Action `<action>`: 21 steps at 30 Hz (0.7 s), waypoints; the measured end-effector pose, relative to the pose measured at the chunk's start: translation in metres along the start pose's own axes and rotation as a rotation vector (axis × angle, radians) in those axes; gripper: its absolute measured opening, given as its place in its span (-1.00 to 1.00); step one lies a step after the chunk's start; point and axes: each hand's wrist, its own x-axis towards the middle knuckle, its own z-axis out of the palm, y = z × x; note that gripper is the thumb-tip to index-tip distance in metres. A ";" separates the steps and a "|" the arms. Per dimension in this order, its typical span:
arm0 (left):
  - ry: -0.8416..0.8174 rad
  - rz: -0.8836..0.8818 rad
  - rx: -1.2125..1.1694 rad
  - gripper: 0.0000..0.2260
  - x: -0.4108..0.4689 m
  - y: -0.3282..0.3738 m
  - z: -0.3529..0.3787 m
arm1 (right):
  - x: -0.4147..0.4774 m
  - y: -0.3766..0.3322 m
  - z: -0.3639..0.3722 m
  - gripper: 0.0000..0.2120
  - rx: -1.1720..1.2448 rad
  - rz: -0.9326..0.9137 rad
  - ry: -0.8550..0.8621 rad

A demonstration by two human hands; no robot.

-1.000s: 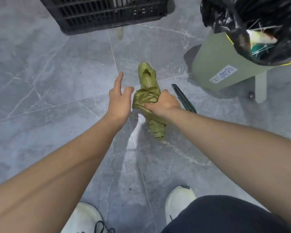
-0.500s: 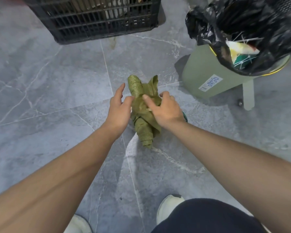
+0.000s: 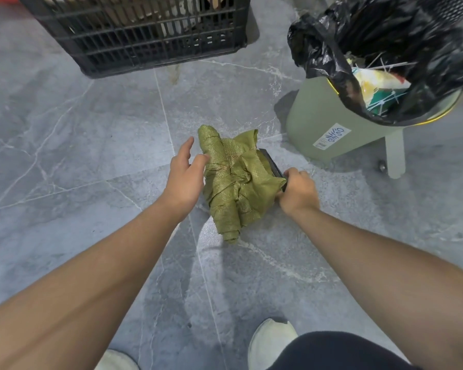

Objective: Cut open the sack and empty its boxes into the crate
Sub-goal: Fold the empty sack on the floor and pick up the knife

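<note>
The green sack point(image 3: 231, 180) lies crumpled and flat on the grey floor point(image 3: 64, 156), rolled and folded into a lumpy bundle. It looks empty now. One rolled end points up toward the crate and the other rolled end points back toward the person's shoes.

The left hand point(image 3: 183, 180) is just beside the sack on its left side. Its fingers point(image 3: 185, 149) are spread open and hold nothing. The thumb touches the edge of the sack.

The right hand point(image 3: 298, 192) is on the right side of the sack. Its fingers are curled tight around the handle of a dark cutter point(image 3: 274, 166). The rest of the cutter sticks out past the hand and lies along the right edge of the sack, partly under the green cloth. You cannot see if the blade is out.

The black crate point(image 3: 145, 41) sits on the floor well beyond the sack, up and to the left. Through its slots you can see pale box shapes inside.

A pale green bin point(image 3: 329, 126) stands to the right of the sack, near it but not touching. A black bag point(image 3: 358, 36) lines the bin, and there is rubbish inside it.

Two white shoes point(image 3: 271, 340) are on the floor below the sack, close to the camera.
</note>
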 end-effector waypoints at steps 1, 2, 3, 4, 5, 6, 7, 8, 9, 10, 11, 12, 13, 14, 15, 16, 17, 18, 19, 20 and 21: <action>0.001 -0.008 0.004 -0.47 0.001 -0.001 0.000 | 0.002 0.001 0.002 -0.66 0.009 -0.003 0.005; 0.002 -0.013 0.009 -0.47 0.000 -0.001 0.000 | 0.003 0.001 0.003 -0.69 0.015 -0.003 0.009; 0.002 -0.017 0.016 -0.47 0.000 -0.001 0.000 | 0.005 0.001 0.003 -0.71 0.021 -0.004 0.010; 0.001 -0.019 0.019 -0.47 0.000 0.000 0.000 | 0.007 0.002 0.004 -0.73 0.024 -0.001 0.006; 0.000 -0.021 0.020 -0.47 0.000 0.000 0.000 | 0.008 0.002 0.004 -0.74 0.030 0.007 0.000; -0.003 -0.023 0.020 -0.47 0.001 0.001 0.000 | 0.010 0.002 0.004 -0.73 0.042 0.022 -0.012; -0.005 -0.029 0.022 -0.47 0.001 0.003 -0.001 | 0.011 0.001 0.003 -0.73 0.067 0.039 -0.023; -0.006 -0.036 0.024 -0.47 0.001 0.005 -0.002 | 0.012 0.001 0.002 -0.72 0.104 0.057 -0.035; -0.005 -0.044 0.022 -0.47 0.001 0.007 -0.002 | 0.013 0.002 0.001 -0.71 0.151 0.066 -0.047; -0.003 -0.046 0.024 -0.46 0.001 0.009 -0.003 | 0.014 0.001 -0.002 -0.72 0.198 0.064 -0.062; -0.002 -0.043 0.029 -0.45 0.001 0.012 -0.004 | 0.015 0.001 -0.005 -0.74 0.239 0.052 -0.070; -0.002 -0.044 0.030 -0.43 0.001 0.015 -0.006 | 0.015 -0.001 -0.009 -0.75 0.282 0.045 -0.076; -0.001 -0.050 0.028 -0.42 0.000 0.019 -0.008 | 0.014 -0.004 -0.014 -0.75 0.337 0.034 -0.075; 0.000 -0.059 0.023 -0.40 -0.001 0.024 -0.010 | 0.014 -0.007 -0.020 -0.74 0.385 0.017 -0.072; 0.003 -0.063 0.018 -0.38 -0.002 0.029 -0.012 | 0.013 -0.011 -0.026 -0.74 0.416 -0.012 -0.062; 0.007 -0.061 0.017 -0.37 -0.003 0.036 -0.015 | 0.011 -0.017 -0.033 -0.75 0.437 -0.049 -0.055; 0.012 -0.058 0.019 -0.36 -0.005 0.043 -0.019 | 0.009 -0.024 -0.040 -0.77 0.471 -0.096 -0.051; 0.014 -0.052 0.021 -0.36 -0.007 0.051 -0.024 | 0.006 -0.031 -0.048 -0.80 0.521 -0.139 -0.056; 0.014 -0.046 0.020 -0.35 -0.009 0.059 -0.029 | 0.002 -0.040 -0.055 -0.83 0.588 -0.173 -0.063; 0.014 -0.044 0.018 -0.34 -0.012 0.068 -0.034 | -0.002 -0.049 -0.064 -0.87 0.643 -0.188 -0.077; 0.013 -0.046 0.016 -0.33 -0.014 0.077 -0.039 | -0.007 -0.059 -0.073 -0.89 0.683 -0.195 -0.087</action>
